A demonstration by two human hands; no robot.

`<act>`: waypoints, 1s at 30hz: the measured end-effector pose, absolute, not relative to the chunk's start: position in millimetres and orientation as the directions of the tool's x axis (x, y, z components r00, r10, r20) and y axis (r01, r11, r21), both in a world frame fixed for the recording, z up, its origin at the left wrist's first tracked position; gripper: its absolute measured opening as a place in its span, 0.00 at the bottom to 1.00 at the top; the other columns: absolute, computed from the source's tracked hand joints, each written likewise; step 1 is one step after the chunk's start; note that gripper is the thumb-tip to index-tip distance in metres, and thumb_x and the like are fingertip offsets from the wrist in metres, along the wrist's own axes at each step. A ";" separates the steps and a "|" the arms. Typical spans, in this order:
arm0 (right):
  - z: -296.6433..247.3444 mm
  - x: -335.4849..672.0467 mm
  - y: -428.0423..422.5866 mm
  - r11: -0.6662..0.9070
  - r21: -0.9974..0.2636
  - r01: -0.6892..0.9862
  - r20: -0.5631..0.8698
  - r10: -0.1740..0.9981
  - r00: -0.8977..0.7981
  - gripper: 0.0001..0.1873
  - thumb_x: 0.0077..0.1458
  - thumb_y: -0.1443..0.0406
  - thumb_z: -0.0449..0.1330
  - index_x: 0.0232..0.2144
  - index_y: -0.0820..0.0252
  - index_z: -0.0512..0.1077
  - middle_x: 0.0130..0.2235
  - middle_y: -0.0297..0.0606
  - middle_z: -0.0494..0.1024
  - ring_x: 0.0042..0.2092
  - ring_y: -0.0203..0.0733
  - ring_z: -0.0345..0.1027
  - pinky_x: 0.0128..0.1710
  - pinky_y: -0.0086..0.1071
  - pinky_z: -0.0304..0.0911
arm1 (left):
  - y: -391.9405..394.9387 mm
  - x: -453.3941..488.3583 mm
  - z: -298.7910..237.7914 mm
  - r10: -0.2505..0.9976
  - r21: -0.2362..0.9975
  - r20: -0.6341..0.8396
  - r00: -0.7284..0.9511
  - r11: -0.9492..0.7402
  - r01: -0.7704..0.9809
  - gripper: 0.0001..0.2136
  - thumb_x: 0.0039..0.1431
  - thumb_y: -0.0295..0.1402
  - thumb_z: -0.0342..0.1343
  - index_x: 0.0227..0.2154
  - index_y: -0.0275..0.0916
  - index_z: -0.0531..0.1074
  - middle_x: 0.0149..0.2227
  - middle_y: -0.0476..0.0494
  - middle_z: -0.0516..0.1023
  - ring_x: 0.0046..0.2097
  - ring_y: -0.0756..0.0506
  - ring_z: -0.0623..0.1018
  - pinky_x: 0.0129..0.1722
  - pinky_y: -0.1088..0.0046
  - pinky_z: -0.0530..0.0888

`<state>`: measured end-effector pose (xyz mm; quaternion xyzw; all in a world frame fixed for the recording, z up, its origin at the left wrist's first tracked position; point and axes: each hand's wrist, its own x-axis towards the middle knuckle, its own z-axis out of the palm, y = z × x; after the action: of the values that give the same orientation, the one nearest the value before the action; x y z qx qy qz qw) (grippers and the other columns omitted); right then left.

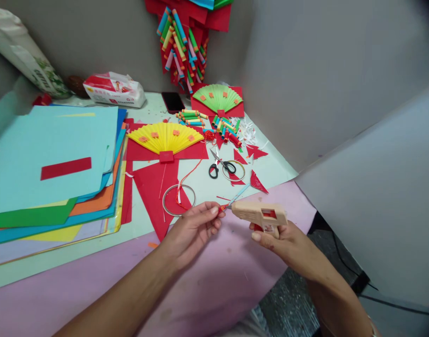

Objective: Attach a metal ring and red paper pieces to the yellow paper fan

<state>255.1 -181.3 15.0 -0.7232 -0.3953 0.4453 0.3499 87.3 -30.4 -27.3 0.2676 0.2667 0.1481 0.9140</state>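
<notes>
Between the fingertips of my left hand (196,227) is a small red paper roll (222,208) with an orange band, pinched near the table's front edge. My right hand (281,243) grips a beige hot glue gun (258,213), fingers wrapped around its handle. The gun points left, and its nozzle is at the roll's end; whether they touch I cannot tell. Just beyond my left hand, a tape roll (164,201) lies over red paper, with a red cord (192,172) running past it. Black-handled scissors (214,169) rest by a second tape ring (243,174).
Stacked coloured paper (53,140) covers the left side. A yellow paper fan (168,135) and a green one (219,97) lie on red sheets. Several small paper rolls (226,128), a phone (173,102) and a tissue pack (114,89) sit farther back. Grey panels (341,70) stand behind and right.
</notes>
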 end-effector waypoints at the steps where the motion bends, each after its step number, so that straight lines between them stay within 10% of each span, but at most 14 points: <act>1: 14.7 255.1 -181.6 -0.443 -0.859 0.257 -0.367 0.882 0.295 0.25 0.55 0.50 0.61 0.51 0.55 0.73 0.46 0.41 0.78 0.49 0.48 0.71 0.52 0.40 0.65 | -30.7 87.1 -27.2 0.414 0.567 -0.409 0.813 0.813 -0.129 0.01 0.57 0.25 0.60 0.32 0.33 0.75 0.34 0.44 0.75 0.31 0.54 0.73 0.32 0.82 0.72; 30: 14.1 255.8 -185.8 -0.466 -0.837 0.285 -0.374 0.869 0.324 0.20 0.55 0.50 0.60 0.42 0.57 0.75 0.37 0.38 0.76 0.40 0.44 0.69 0.42 0.33 0.66 | -33.1 87.5 -24.3 0.403 0.522 -0.435 0.805 0.842 -0.140 0.01 0.55 0.24 0.61 0.31 0.33 0.75 0.32 0.44 0.76 0.28 0.54 0.74 0.30 0.82 0.72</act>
<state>255.8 -185.8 14.1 -0.7399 -0.3901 0.4310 0.3386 87.5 -33.1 -24.3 0.2395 0.2752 0.1476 0.9193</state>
